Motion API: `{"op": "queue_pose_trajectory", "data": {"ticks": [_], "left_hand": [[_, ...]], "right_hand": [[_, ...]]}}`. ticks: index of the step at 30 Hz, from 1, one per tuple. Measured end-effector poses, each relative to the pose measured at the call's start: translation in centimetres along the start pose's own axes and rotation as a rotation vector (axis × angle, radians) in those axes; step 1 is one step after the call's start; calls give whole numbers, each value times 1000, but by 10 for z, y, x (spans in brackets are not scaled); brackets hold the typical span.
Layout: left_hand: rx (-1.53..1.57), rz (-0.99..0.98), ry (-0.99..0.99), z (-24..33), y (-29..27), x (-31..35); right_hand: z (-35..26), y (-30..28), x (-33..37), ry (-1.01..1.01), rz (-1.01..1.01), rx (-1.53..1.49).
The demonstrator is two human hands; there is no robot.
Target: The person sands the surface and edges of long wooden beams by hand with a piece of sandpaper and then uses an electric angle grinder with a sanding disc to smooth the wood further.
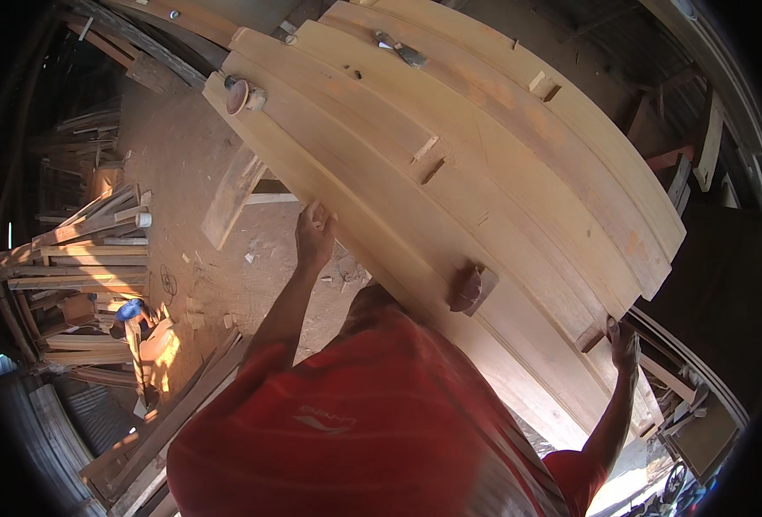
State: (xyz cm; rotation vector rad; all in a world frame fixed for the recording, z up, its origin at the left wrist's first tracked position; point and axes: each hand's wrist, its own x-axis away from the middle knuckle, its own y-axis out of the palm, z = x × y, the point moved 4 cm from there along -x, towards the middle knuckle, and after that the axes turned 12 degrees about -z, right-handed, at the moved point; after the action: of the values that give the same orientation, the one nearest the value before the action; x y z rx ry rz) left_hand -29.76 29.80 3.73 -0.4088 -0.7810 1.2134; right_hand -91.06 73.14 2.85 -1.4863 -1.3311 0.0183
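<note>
Several long pale wooden boards (381,164) lie side by side in front of me. At the near long edge, my left hand (315,239) is closed, its fingers curled against the nearest board. My right hand (624,345) grips a board at the right-hand end, thumb on top and the other fingers partly hidden. Close to its thumb a dark brown slot or patch (591,337) shows in the wood. A wooden block with brown sandpaper (471,289) rests on the boards between my hands.
A round tool with a brown face (238,96) sits at the boards' left end. A scraper-like tool (401,49) lies on the far boards. Stacked timber (88,258) lines the left side, with a person in blue (131,312) beside it. Loose planks (183,405) lie at lower left.
</note>
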Motion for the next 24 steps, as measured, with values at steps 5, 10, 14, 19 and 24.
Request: {"op": "queue_pose_trajectory", "data": {"ticks": [5,10,14,19,24], "left_hand": [[13,16,58,12,13,11],[223,-98,119,37,59,11],[839,-249,-45,88,94,-18],[1431,-442,-285,117,120,-65],[1338,-211,-379,135,129,-98]], "right_hand": [[-2,-15,15,46,132,35],[-29,-53,39,67,104,60],[-15,-75,62,144,53,80],[-67,-104,95,30,173,87],[-72,-95,86,29,253,60]]}}
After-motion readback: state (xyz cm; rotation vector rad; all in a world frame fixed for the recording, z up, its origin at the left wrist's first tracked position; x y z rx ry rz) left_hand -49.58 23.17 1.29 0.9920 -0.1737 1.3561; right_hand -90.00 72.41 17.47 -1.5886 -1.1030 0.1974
